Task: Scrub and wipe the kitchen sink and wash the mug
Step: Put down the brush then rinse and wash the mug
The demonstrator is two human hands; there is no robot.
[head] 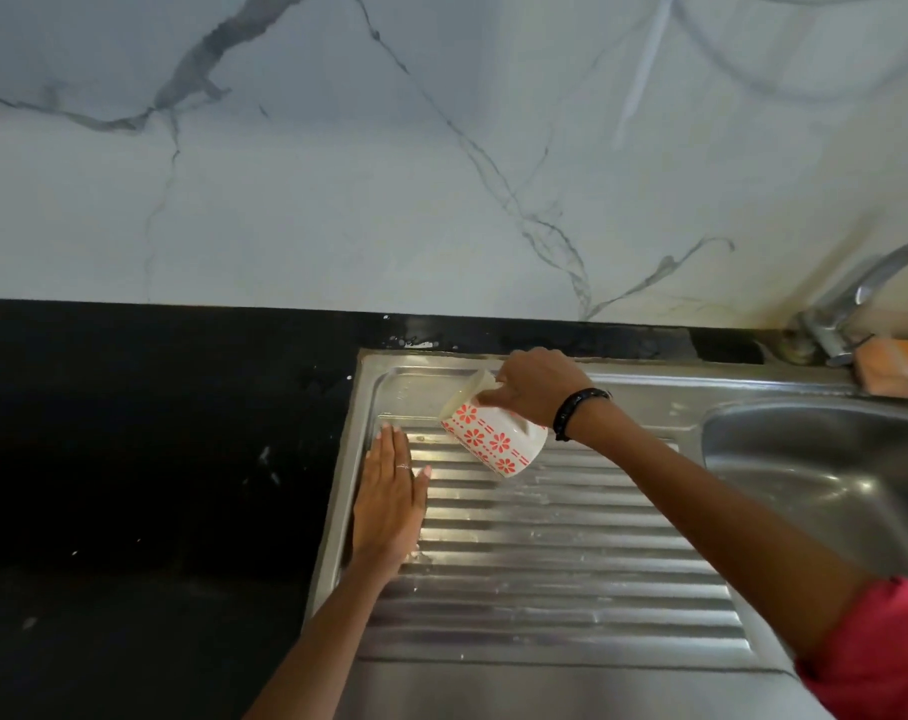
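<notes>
The mug (pixel 496 443) is held tipped over the far end of the drainboard (pixel 561 553), mouth turned toward the far left and base toward the camera, its white wall printed with red flowers. It is gripped from above by the right hand (pixel 537 392), fingers curled round the upper side near the rim; a dark band (pixel 576 411) is worn on that wrist and a pink sleeve (pixel 878 646) is seen at the lower right edge. Whether the mug touches the ribs cannot be told.

The left hand (pixel 392 498) is laid flat on the left edge of the drainboard, fingers straight and together, nothing held; a thin ring (pixel 403 466) is seen on one finger. White flecks are scattered over the ribs.

The sink (pixel 826 480) is set to the right of the drainboard. A tap (pixel 857 298) is mounted behind it, with an orange sponge (pixel 898 368) lying just beside its base. The black counter (pixel 145 433) stretches away to the left, below a marbled wall (pixel 389 148).
</notes>
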